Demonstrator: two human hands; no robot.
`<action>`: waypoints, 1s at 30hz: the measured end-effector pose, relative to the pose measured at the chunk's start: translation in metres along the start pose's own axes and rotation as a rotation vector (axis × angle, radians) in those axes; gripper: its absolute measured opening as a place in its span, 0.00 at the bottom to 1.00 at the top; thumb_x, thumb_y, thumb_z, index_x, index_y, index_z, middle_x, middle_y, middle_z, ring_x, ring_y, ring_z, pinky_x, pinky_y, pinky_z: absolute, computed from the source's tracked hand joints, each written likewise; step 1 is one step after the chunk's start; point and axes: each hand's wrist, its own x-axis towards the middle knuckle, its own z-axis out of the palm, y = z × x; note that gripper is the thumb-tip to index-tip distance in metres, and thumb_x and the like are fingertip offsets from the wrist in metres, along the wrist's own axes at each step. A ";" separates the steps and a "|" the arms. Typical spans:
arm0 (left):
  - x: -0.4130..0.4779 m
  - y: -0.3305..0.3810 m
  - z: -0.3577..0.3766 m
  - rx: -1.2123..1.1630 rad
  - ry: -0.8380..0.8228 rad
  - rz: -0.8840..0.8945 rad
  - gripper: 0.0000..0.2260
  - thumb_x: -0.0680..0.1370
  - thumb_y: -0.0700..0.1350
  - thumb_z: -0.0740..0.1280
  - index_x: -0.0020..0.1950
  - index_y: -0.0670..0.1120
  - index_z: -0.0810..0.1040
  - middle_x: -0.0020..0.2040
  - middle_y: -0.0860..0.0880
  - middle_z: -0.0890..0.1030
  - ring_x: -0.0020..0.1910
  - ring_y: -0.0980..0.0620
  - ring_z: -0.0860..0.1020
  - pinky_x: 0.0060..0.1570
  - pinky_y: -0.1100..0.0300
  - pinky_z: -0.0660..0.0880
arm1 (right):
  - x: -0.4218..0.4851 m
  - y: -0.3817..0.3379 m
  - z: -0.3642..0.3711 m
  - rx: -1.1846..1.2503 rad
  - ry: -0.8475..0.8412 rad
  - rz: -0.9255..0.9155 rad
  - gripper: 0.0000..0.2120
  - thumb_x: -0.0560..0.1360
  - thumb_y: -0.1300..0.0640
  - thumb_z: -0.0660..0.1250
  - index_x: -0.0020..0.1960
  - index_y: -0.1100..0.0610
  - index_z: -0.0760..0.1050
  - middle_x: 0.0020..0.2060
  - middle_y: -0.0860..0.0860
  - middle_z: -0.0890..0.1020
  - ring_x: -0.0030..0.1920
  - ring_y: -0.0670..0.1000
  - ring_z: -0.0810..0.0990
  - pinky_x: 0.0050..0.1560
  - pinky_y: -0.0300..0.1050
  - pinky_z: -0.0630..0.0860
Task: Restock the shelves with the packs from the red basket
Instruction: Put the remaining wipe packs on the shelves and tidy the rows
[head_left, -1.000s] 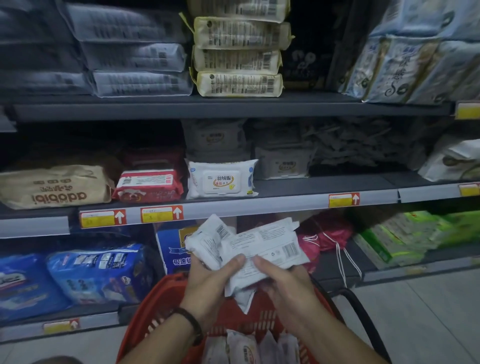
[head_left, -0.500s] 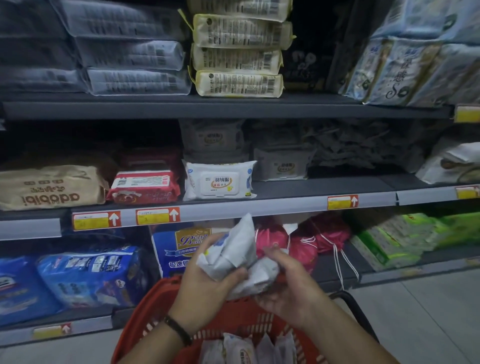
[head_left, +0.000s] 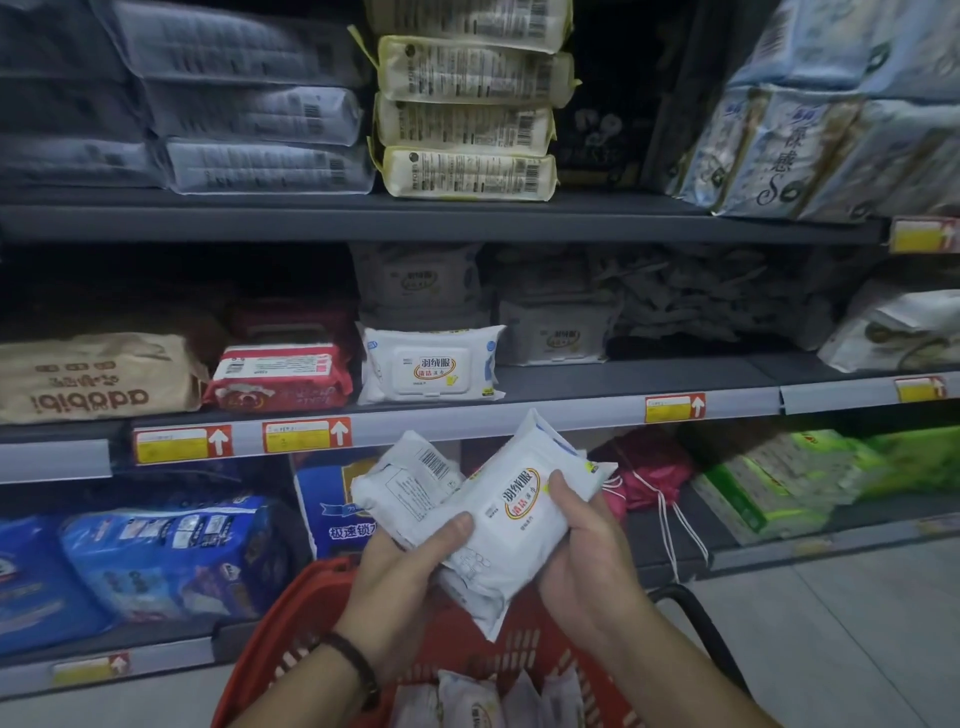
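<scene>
**Hands and packs before the shelving.** Both hands hold white packs above the red basket (head_left: 291, 623), in front of the middle shelf (head_left: 571, 415); the left hand (head_left: 400, 566) pinches the front pack (head_left: 514, 525), thumb laid over its near corner; the right hand (head_left: 582, 551) grips the same pack's other side, thumb pressed beside the printed label; the remaining fingers of both hands lie beneath the packs, hidden, so we cannot tell how they are spread. A rear pack (head_left: 410, 483), barcode side towards us, shows behind the front one; whether more lie under them we cannot tell. The basket is cut off by the lower edge; further packs (head_left: 467, 701) stand in it, only their tops visible; a black handle (head_left: 711, 623) curves at its right. On the middle shelf a matching white pack (head_left: 431, 364) lies at the front; dimmer ones sit behind it in shadow, their print unreadable. Grey shelves run across a dim aisle; pale floor tiles (head_left: 831, 623) show at lower right.
</scene>
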 end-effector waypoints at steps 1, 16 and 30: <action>-0.001 0.002 0.002 -0.008 0.000 -0.005 0.20 0.78 0.35 0.71 0.70 0.43 0.78 0.64 0.42 0.84 0.62 0.41 0.84 0.63 0.37 0.78 | 0.001 0.000 0.000 -0.023 -0.009 -0.009 0.22 0.79 0.57 0.67 0.73 0.57 0.74 0.63 0.62 0.85 0.64 0.63 0.84 0.64 0.64 0.80; 0.001 0.016 -0.005 0.197 -0.043 0.150 0.31 0.73 0.49 0.79 0.72 0.48 0.72 0.65 0.44 0.83 0.62 0.40 0.83 0.60 0.39 0.80 | -0.002 0.004 -0.018 -1.021 0.037 -0.191 0.37 0.57 0.56 0.89 0.60 0.46 0.76 0.52 0.45 0.86 0.50 0.44 0.87 0.54 0.48 0.85; 0.005 0.043 -0.013 0.601 -0.085 0.312 0.42 0.55 0.50 0.89 0.67 0.61 0.77 0.58 0.50 0.81 0.57 0.55 0.83 0.53 0.60 0.82 | -0.011 -0.013 -0.003 -0.090 -0.242 0.228 0.28 0.61 0.61 0.79 0.61 0.67 0.85 0.64 0.69 0.82 0.61 0.67 0.85 0.64 0.63 0.82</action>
